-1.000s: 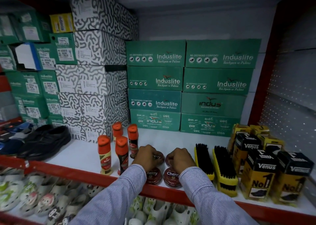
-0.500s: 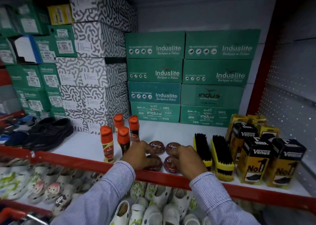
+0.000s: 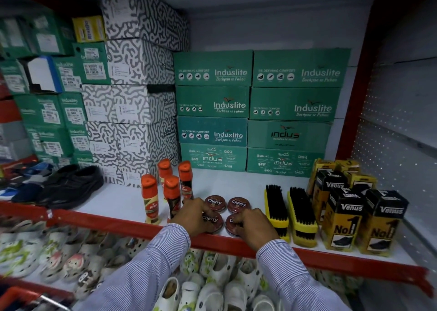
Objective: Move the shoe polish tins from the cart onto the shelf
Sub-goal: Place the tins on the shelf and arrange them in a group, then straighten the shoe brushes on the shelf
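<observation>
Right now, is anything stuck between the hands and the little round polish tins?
No. The left hand lies directly on the front-left round dark-red Cherry tin, and the right hand on the front-right tin. Both tins already sit on the white shelf, so nothing visible is in the way.

Glossy metal polish tins (image 3: pixel 214 202), cardboard shoe boxes (image 3: pixel 212 68), bristled plastic-backed brushes (image 3: pixel 275 206), striped cloth sleeves (image 3: pixel 151 270)

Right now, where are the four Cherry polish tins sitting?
In the head view, the Cherry tins sit two-by-two near the shelf's red front edge, between the orange-capped bottles and the yellow brushes.
</observation>
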The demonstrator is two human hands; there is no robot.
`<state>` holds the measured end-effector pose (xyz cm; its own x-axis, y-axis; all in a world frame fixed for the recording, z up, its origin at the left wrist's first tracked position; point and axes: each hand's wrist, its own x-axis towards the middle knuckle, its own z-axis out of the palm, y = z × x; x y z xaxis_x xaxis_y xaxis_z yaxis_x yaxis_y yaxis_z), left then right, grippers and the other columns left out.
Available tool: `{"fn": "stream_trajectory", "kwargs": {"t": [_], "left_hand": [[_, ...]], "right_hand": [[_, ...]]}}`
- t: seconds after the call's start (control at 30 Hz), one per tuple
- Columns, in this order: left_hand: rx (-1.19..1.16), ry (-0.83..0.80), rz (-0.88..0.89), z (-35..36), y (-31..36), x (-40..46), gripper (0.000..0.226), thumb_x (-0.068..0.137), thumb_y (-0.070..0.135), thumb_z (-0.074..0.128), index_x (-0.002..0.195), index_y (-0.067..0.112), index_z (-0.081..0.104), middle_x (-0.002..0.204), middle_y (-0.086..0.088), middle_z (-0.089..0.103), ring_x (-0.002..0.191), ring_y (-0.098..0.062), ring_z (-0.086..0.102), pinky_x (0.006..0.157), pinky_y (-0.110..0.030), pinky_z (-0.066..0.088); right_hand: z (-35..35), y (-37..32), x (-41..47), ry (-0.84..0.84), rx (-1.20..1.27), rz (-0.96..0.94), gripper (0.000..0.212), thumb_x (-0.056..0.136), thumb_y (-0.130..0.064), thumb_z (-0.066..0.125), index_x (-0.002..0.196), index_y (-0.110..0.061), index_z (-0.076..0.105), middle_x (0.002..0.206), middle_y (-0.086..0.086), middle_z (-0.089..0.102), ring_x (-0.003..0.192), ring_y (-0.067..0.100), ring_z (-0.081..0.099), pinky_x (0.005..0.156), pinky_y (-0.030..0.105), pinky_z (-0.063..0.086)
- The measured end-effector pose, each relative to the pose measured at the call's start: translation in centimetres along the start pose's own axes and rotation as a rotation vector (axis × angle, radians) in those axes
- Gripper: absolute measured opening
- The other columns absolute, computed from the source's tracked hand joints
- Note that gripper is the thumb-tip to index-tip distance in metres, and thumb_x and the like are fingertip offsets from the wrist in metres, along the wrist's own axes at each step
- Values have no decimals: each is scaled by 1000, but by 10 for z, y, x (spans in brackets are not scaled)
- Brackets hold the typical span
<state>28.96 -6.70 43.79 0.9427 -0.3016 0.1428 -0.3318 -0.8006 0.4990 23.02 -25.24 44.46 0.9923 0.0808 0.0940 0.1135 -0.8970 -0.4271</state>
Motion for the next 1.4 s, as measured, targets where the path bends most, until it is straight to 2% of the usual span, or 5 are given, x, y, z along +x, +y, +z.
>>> {"fn": "stream_trajectory", "kwargs": {"t": [0.3, 0.63, 0.83, 1.03, 1.4], "left_hand": [[7, 32, 34, 2, 1, -2, 27, 75, 43, 81, 98, 28, 82, 95, 0, 80, 86, -14, 72, 81, -30, 58], [6, 96, 118, -2, 13, -7, 23, 77, 30, 78, 99, 23, 80, 103, 0, 79, 98, -12, 71, 87, -25, 53], [46, 129, 361, 19, 78, -3, 67, 86, 32, 68, 148, 23, 46, 159, -2, 42, 146, -19, 41, 120, -29, 30], [253, 33, 504, 69, 118, 7, 79, 95, 30, 59, 160, 23, 14, 170, 2, 11, 158, -16, 5, 128, -34, 9], [399, -69, 480, 84, 133, 14, 71, 100, 23, 55, 159, 15, 16, 170, -1, 12, 158, -16, 6, 127, -28, 2]], "right_hand": [[-2, -1, 1, -9, 34, 9, 14, 89, -22, 65, 94, -16, 76, 102, 21, 71, 102, 35, 65, 80, 32, 50], [-17, -4, -13, 85, 46, -9, 30, 90, -17, 64, 118, -21, 72, 120, 15, 71, 114, 32, 66, 96, 34, 53], [-53, 46, -45, 472, 7, -125, 49, 97, -17, 60, 145, -24, 51, 155, -5, 46, 144, 13, 41, 119, 22, 25], [-52, 94, -56, 274, -228, -59, 85, 95, -11, 58, 160, -19, 4, 170, -1, -4, 157, 17, -5, 128, 31, 9], [-44, 119, -44, 159, -331, -46, 81, 93, 4, 55, 159, -12, 10, 169, 7, 6, 157, 22, 2, 129, 36, 7]]}}
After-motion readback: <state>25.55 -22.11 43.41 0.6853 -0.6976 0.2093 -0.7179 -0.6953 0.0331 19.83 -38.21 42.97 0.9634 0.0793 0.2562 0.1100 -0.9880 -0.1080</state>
